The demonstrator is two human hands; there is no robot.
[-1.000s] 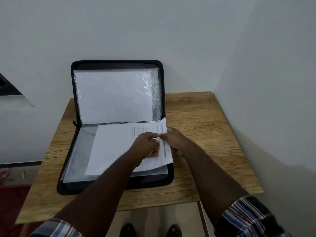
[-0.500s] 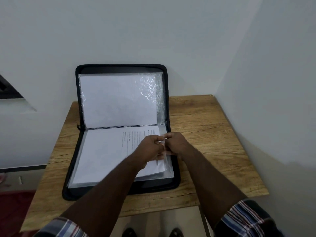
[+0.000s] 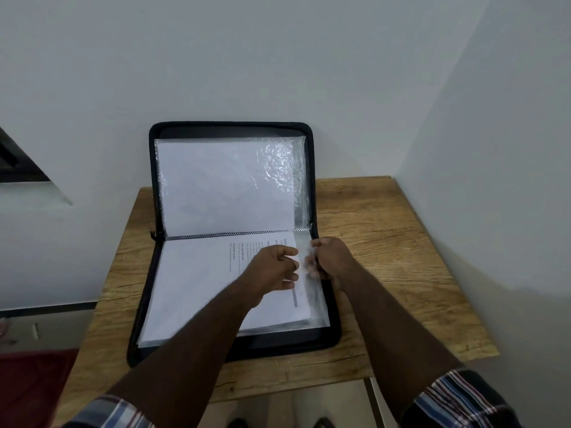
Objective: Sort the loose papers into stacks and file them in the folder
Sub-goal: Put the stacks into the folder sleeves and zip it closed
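- A black zip folder (image 3: pixel 234 344) lies open on the wooden surface (image 3: pixel 401 273), its far cover propped upright against the white wall (image 3: pixel 278 57) behind it.
- The upright cover carries a clear plastic sleeve (image 3: pixel 284 168) with a white sheet (image 3: pixel 222 186) inside; the plastic is crinkled toward the folder's right edge.
- A checkered spine strip (image 3: pixel 231 234) runs across the folder where the upright half meets the flat half.
- On the flat half lies a printed sheet (image 3: pixel 197 279), its lines of text running sideways, close to the spine and toward the folder's right side.
- The left hand (image 3: pixel 272 268) rests on that printed sheet near the folder's right edge, fingers loosely curved and spread, gripping nothing that can be seen.
- The right hand (image 3: pixel 329 257) sits just beside it at the folder's right edge, fingers curled onto the clear edge of the lower sleeve (image 3: pixel 318 307); the fingertips are blurred, so the exact grip is unclear.
- Plaid shirt cuffs (image 3: pixel 463 400) show on both forearms, nearer the viewer than the folder.
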